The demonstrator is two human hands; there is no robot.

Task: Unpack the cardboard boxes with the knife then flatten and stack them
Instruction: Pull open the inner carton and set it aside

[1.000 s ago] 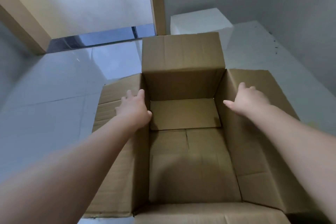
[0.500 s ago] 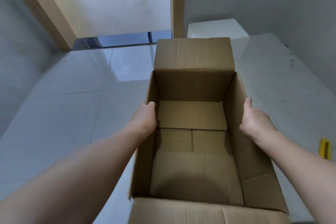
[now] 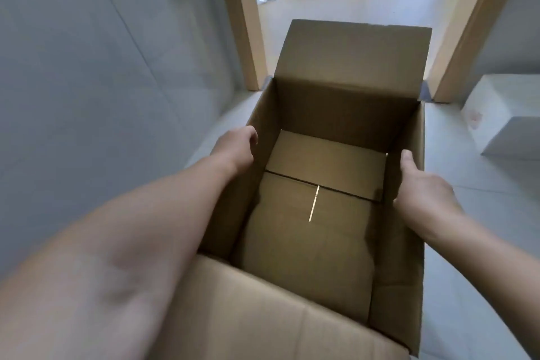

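Head view: open cardboard box (image 3: 318,242) fills centre frame, held above the tiled floor (image 3: 467,178). Left hand (image 3: 235,150) at 9 o'clock on the box's left wall, fingers curled over the outer face and gripping it. Right hand (image 3: 420,194) at 3 o'clock on the right wall, thumb along the rim, other fingers hidden behind the wall, so grasp appears closed on the wall. Far flap (image 3: 355,52) stands up at 12 o'clock; near flap (image 3: 263,316) at 6 o'clock. Light shows through the bottom seam. White block (image 3: 502,105) at 2 o'clock; doorway frame (image 3: 242,23) beyond.
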